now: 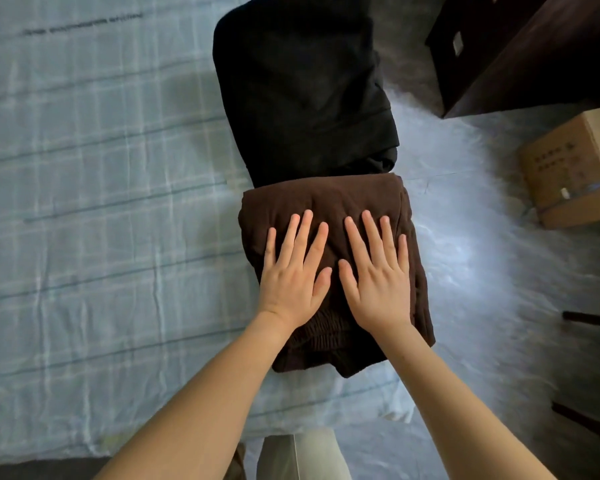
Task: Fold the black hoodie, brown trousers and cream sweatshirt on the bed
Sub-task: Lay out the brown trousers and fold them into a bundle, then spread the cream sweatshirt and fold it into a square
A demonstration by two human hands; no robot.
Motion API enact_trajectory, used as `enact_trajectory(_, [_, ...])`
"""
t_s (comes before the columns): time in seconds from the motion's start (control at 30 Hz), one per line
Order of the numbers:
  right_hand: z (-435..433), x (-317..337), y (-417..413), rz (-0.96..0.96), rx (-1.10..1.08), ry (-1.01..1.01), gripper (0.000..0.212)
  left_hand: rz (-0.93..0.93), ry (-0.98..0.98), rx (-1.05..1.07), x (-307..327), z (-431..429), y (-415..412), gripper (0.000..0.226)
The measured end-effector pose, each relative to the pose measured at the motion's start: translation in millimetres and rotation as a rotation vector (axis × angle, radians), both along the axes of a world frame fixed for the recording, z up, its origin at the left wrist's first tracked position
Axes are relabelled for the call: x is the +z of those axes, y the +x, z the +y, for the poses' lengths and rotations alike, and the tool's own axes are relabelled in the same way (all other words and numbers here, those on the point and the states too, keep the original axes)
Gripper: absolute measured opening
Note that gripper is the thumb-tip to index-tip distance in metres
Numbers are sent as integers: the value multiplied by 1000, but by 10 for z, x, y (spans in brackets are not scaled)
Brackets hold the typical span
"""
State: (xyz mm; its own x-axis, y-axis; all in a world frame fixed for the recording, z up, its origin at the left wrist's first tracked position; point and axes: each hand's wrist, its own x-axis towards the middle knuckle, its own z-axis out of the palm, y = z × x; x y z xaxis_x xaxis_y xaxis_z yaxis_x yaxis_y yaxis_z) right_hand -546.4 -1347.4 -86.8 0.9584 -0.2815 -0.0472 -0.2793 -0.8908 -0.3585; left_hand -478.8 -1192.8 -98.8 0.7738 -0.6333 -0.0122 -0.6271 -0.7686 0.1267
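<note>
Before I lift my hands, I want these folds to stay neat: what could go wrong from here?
1. The left hand and right hand press flat on the thick folded brown trousers; released, the bundle may spring open near its bunched waistband.
2. The trousers' far edge meets the folded black hoodie; sliding one may drag the other.
3. Both seem near the bed edge and might slip off.

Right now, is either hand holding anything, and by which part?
Nothing is held. The left hand and the right hand lie flat side by side, fingers straight, pressing on top of the folded brown trousers.
</note>
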Motion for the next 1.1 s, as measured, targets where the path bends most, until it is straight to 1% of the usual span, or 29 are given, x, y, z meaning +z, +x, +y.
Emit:
enact_trajectory(0.07, [0,21,22,5,-3,-12,63,18,26,-4,49,-15,20,65])
enact_trajectory(0.13, [-4,173,38,53,1,-5,62,71,73,-1,236,-30,19,65])
enact_trajectory(0.2, [5,422,89,137,0,16,61,159,116,2,525,-50,44,63])
enact_trajectory(0.27, [12,787,170,210,0,40,59,286,98,5,885,-47,107,59])
enact_trajectory(0.33, [67,1270,215,173,-4,79,53,382,30,25,1320,46,153,55])
enact_trajectory(0.37, [117,1537,217,120,5,93,51,378,-11,38,1575,123,157,55])
enact_trajectory(0.47, [375,2346,152,-51,93,88,52,261,-150,83,2394,472,70,53])
enact_trajectory(0.53, [600,2831,75,-155,154,103,56,127,-250,85,2934,783,-70,50])
enact_trajectory(0.6, [863,3214,2,-214,233,96,55,-17,-319,104,3375,1146,-252,48])
enact_trajectory(0.67, [1138,3452,-101,-251,326,77,54,-115,-348,164,3668,1508,-487,47])
enact_trajectory(0.73, [1427,3588,-225,-282,419,68,53,-179,-352,238,3821,1867,-777,47])
enact_trajectory(0.8, [1700,3636,-372,-273,522,58,53,-193,-329,289,3859,2211,-1116,47])
enact_trajectory(0.87, [1939,3592,-550,-216,625,31,53,-122,-275,357,3786,2539,-1498,47])
enact_trajectory(1.0, [2306,3391,-859,-21,770,-26,56,34,-167,572,3527,3080,-2212,49])
enact_trajectory(1.1, [2591,3342,-924,54,850,-55,56,33,-216,711,3468,3423,-2487,47])
